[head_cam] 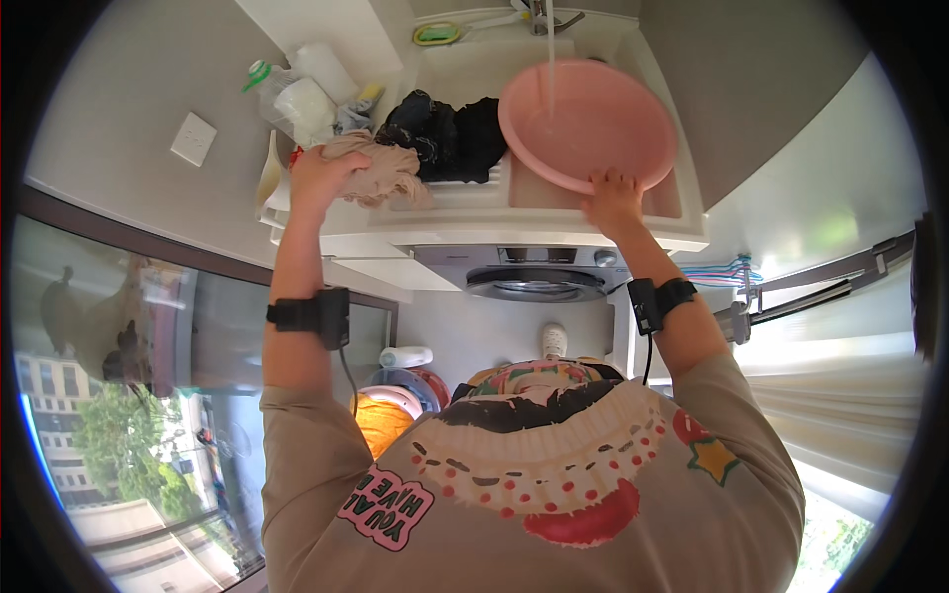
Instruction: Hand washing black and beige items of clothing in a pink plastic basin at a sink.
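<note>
My left hand [326, 174] grips a bunched beige cloth [385, 172] at the left end of the sink counter. A bit of red shows beside the fingers. Black garments [456, 137] lie crumpled on the ribbed washboard part, between the beige cloth and the basin. My right hand [617, 204] holds the near rim of a pink plastic basin [593, 126], which sits tilted in the white laundry sink [689, 193]. Water from the faucet [540, 18] falls in a thin stream into the basin.
A clear bottle with a green cap [259, 72] and white containers [326, 70] stand at the back left. A green soap in a yellow dish [437, 33] rests behind the sink. Below is a washing machine [534, 282]; stacked basins holding an orange cloth [382, 426] are on the floor.
</note>
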`<state>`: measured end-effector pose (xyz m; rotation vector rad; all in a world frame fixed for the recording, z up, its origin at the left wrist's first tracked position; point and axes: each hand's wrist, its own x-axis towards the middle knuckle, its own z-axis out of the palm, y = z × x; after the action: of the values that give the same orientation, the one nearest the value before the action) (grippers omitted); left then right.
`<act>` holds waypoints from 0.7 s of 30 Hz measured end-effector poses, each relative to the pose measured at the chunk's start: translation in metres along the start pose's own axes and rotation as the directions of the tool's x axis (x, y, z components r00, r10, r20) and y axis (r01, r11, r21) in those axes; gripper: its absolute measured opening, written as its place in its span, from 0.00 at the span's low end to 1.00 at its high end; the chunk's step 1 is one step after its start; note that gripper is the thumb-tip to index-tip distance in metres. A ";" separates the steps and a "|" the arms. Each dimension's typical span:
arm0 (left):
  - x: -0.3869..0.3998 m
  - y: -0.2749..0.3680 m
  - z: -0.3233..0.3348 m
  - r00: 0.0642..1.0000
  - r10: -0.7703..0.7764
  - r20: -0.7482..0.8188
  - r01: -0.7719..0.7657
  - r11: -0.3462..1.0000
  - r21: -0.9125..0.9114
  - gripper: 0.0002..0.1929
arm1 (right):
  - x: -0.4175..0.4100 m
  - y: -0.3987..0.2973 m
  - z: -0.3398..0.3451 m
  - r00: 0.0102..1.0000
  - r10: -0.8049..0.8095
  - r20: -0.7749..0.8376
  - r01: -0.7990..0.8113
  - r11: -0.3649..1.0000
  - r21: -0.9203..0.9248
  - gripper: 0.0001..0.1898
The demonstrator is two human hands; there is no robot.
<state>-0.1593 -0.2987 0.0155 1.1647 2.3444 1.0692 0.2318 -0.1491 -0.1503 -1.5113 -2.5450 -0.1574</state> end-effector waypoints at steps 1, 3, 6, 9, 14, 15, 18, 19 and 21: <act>-0.006 0.013 -0.008 1.000 0.004 0.002 -0.004 1.000 0.002 0.31 | 0.000 0.001 0.000 1.000 0.004 -0.018 -0.004 1.000 0.007 0.24; -0.020 0.038 -0.018 0.994 -0.101 0.030 0.105 0.959 -0.264 0.31 | -0.001 0.001 0.000 1.000 0.010 -0.017 -0.010 1.000 0.004 0.24; -0.015 0.061 -0.002 0.990 0.053 0.134 0.031 0.829 -0.558 0.33 | 0.001 0.003 0.007 0.999 0.022 -0.025 -0.023 1.000 -0.018 0.25; -0.009 0.087 0.048 0.978 -0.018 0.207 0.133 0.823 -0.553 0.34 | 0.000 0.004 0.008 1.000 0.028 0.000 -0.028 0.998 -0.062 0.26; 0.004 0.120 0.167 0.914 0.088 0.395 0.222 0.708 -0.671 0.31 | 0.000 0.001 -0.002 0.999 0.027 0.038 -0.025 0.999 -0.045 0.26; 0.018 0.111 0.193 0.907 0.085 0.413 0.249 0.681 -0.688 0.30 | 0.001 -0.003 -0.003 0.998 0.017 0.061 -0.016 1.000 -0.007 0.26; 0.027 0.119 0.251 0.883 0.022 0.470 0.331 0.680 -0.654 0.29 | 0.002 0.001 -0.004 0.995 0.025 0.094 -0.029 0.999 0.042 0.26; 0.027 0.120 0.265 0.869 -0.021 0.494 0.389 0.647 -0.656 0.27 | 0.002 0.001 -0.004 0.995 0.017 0.098 -0.023 0.998 0.065 0.26; 0.025 0.118 0.285 0.848 -0.061 0.526 0.449 0.609 -0.654 0.25 | 0.003 0.001 -0.004 0.995 0.027 0.099 -0.032 0.998 0.046 0.26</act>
<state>0.0494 -0.0956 -0.0876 0.6003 1.3655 1.2947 0.2321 -0.1471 -0.1459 -1.5755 -2.5795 -0.0190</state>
